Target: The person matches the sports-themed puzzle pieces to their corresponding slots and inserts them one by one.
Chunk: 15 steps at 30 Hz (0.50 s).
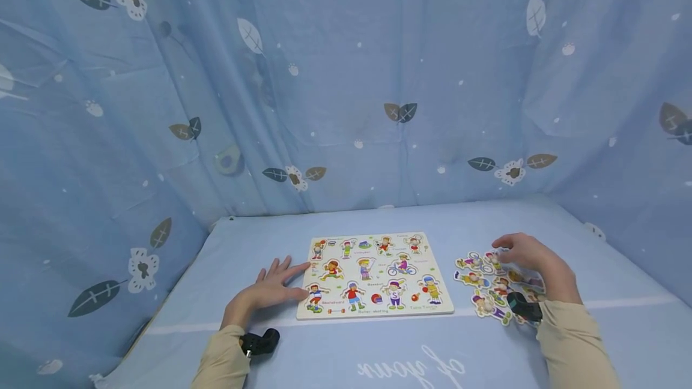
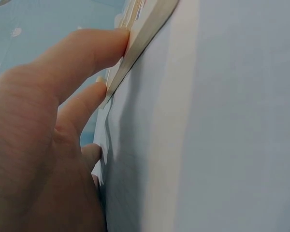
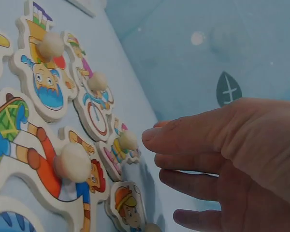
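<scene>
Two relaxed hands: left hand [image 1: 268, 290] fingers flat against puzzle board [image 1: 373, 274], right hand [image 1: 532, 262] empty over loose pieces [image 1: 489, 284].

A flat puzzle board [image 1: 374, 275] lies mid-table, loose knobbed cartoon pieces [image 1: 489, 281] scattered just right of it.

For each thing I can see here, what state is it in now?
puzzle board: flat on the table, cut-outs empty.
loose pieces: spread right of the board, off it.
left hand: open, fingertips against the board's edge.
right hand: open, hovering over the loose pieces.
</scene>
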Each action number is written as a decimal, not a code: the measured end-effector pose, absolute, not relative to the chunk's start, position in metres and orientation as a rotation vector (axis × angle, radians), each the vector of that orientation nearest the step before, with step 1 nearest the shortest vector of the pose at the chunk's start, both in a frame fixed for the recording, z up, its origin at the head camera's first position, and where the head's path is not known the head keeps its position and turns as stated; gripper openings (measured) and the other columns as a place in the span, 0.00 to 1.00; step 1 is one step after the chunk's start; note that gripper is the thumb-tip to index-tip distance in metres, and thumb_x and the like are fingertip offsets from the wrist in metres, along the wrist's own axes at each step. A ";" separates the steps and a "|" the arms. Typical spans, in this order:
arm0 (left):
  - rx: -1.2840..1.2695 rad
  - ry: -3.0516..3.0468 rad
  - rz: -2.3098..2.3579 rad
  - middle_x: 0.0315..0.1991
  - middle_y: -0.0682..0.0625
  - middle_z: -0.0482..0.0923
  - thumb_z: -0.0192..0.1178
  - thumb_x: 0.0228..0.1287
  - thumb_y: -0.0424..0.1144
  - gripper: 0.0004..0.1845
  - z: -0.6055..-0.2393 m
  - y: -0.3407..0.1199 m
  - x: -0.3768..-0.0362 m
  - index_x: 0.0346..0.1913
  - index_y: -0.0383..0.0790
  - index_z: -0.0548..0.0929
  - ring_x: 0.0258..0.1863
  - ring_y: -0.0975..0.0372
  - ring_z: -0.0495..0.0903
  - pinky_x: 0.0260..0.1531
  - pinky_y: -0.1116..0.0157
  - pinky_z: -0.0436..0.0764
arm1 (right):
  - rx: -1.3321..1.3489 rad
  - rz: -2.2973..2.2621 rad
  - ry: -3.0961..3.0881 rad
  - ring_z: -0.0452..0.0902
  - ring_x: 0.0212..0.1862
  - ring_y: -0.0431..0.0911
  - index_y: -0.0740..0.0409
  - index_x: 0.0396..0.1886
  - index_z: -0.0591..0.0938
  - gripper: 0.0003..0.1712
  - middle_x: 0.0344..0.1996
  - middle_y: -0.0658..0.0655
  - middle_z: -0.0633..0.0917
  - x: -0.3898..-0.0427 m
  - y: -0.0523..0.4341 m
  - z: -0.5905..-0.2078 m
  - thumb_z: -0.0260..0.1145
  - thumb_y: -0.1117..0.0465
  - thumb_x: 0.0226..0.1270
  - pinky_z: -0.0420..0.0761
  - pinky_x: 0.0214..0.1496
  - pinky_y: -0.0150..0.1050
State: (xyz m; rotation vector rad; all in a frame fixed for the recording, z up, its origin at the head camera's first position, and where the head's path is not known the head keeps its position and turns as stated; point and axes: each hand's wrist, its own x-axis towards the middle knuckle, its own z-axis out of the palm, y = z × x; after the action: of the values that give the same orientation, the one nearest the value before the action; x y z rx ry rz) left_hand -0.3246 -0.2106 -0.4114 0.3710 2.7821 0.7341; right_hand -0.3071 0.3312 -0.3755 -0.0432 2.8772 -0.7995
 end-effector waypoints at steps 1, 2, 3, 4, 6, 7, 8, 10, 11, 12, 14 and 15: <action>0.371 2.781 0.737 0.79 0.34 0.42 0.65 0.54 0.61 0.45 -0.411 -0.210 -0.325 0.75 0.51 0.65 0.77 0.37 0.32 0.71 0.35 0.34 | -0.032 -0.810 2.870 0.68 0.59 0.73 0.75 0.58 0.75 0.24 0.57 0.79 0.74 -0.308 0.330 -0.376 0.63 0.63 0.66 0.73 0.57 0.65; 0.371 2.780 0.738 0.79 0.34 0.42 0.65 0.54 0.61 0.45 -0.412 -0.210 -0.325 0.75 0.52 0.65 0.77 0.37 0.32 0.71 0.35 0.34 | -0.022 -0.823 2.857 0.70 0.57 0.71 0.74 0.57 0.76 0.24 0.55 0.78 0.75 -0.308 0.330 -0.377 0.64 0.63 0.66 0.74 0.56 0.64; 0.374 2.779 0.738 0.79 0.34 0.42 0.65 0.54 0.61 0.45 -0.411 -0.210 -0.325 0.75 0.52 0.66 0.77 0.37 0.32 0.71 0.35 0.34 | -0.013 -0.830 2.846 0.72 0.55 0.69 0.73 0.56 0.77 0.23 0.54 0.76 0.76 -0.308 0.329 -0.378 0.64 0.64 0.65 0.75 0.54 0.63; 0.376 2.779 0.735 0.79 0.34 0.42 0.65 0.54 0.62 0.45 -0.412 -0.210 -0.326 0.75 0.52 0.66 0.77 0.37 0.32 0.71 0.35 0.34 | 0.003 -0.844 2.834 0.73 0.53 0.67 0.72 0.55 0.78 0.22 0.52 0.75 0.77 -0.309 0.327 -0.378 0.64 0.64 0.64 0.76 0.53 0.61; 0.379 2.779 0.733 0.79 0.34 0.42 0.65 0.54 0.62 0.45 -0.412 -0.211 -0.326 0.75 0.52 0.66 0.77 0.38 0.32 0.71 0.35 0.34 | 0.028 -0.857 2.815 0.75 0.50 0.62 0.70 0.53 0.79 0.20 0.51 0.72 0.79 -0.309 0.325 -0.380 0.64 0.64 0.63 0.78 0.50 0.57; 0.380 2.779 0.731 0.79 0.34 0.42 0.65 0.54 0.62 0.45 -0.412 -0.211 -0.326 0.75 0.52 0.66 0.77 0.38 0.32 0.71 0.35 0.34 | 0.033 -0.853 2.809 0.75 0.48 0.60 0.69 0.52 0.80 0.20 0.50 0.71 0.79 -0.310 0.324 -0.380 0.64 0.64 0.63 0.78 0.48 0.56; 0.381 2.779 0.731 0.79 0.34 0.42 0.65 0.54 0.62 0.45 -0.412 -0.211 -0.326 0.75 0.52 0.66 0.77 0.38 0.32 0.71 0.35 0.34 | 0.040 -0.849 2.805 0.76 0.48 0.59 0.69 0.52 0.80 0.19 0.50 0.71 0.80 -0.310 0.323 -0.381 0.64 0.65 0.62 0.79 0.48 0.55; 0.379 2.777 0.732 0.79 0.34 0.42 0.65 0.54 0.62 0.45 -0.413 -0.212 -0.327 0.75 0.52 0.66 0.77 0.38 0.31 0.71 0.35 0.33 | 0.049 -0.840 2.807 0.76 0.47 0.58 0.69 0.52 0.80 0.19 0.49 0.70 0.80 -0.311 0.322 -0.382 0.64 0.65 0.62 0.79 0.47 0.53; 0.378 2.776 0.736 0.79 0.34 0.42 0.65 0.54 0.61 0.45 -0.413 -0.211 -0.327 0.75 0.52 0.66 0.77 0.38 0.31 0.71 0.35 0.33 | 0.051 -0.835 2.809 0.76 0.46 0.57 0.69 0.52 0.80 0.19 0.49 0.70 0.80 -0.311 0.322 -0.382 0.63 0.65 0.62 0.79 0.46 0.53; 0.376 2.776 0.737 0.79 0.34 0.42 0.65 0.54 0.61 0.45 -0.413 -0.212 -0.327 0.75 0.52 0.66 0.77 0.38 0.31 0.71 0.35 0.33 | 0.056 -0.834 2.810 0.76 0.45 0.57 0.69 0.51 0.80 0.18 0.48 0.69 0.80 -0.311 0.322 -0.383 0.63 0.66 0.62 0.79 0.46 0.52; 0.373 2.777 0.740 0.79 0.34 0.42 0.65 0.54 0.61 0.45 -0.413 -0.211 -0.327 0.75 0.52 0.66 0.77 0.38 0.31 0.71 0.35 0.33 | 0.059 -0.840 2.811 0.76 0.43 0.55 0.69 0.49 0.81 0.16 0.45 0.68 0.81 -0.312 0.322 -0.384 0.63 0.67 0.62 0.79 0.43 0.49; 0.371 2.777 0.740 0.79 0.34 0.42 0.65 0.54 0.61 0.45 -0.413 -0.211 -0.327 0.75 0.52 0.66 0.77 0.38 0.31 0.71 0.35 0.33 | 0.063 -0.841 2.812 0.76 0.41 0.54 0.68 0.48 0.81 0.15 0.43 0.66 0.81 -0.311 0.321 -0.384 0.63 0.67 0.62 0.79 0.41 0.47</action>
State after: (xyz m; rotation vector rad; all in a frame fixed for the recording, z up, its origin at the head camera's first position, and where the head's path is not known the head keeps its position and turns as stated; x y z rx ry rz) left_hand -0.3268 -0.2114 -0.4133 0.3715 2.7769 0.7402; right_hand -0.3115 0.3214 -0.3841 0.0631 2.8120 -0.8415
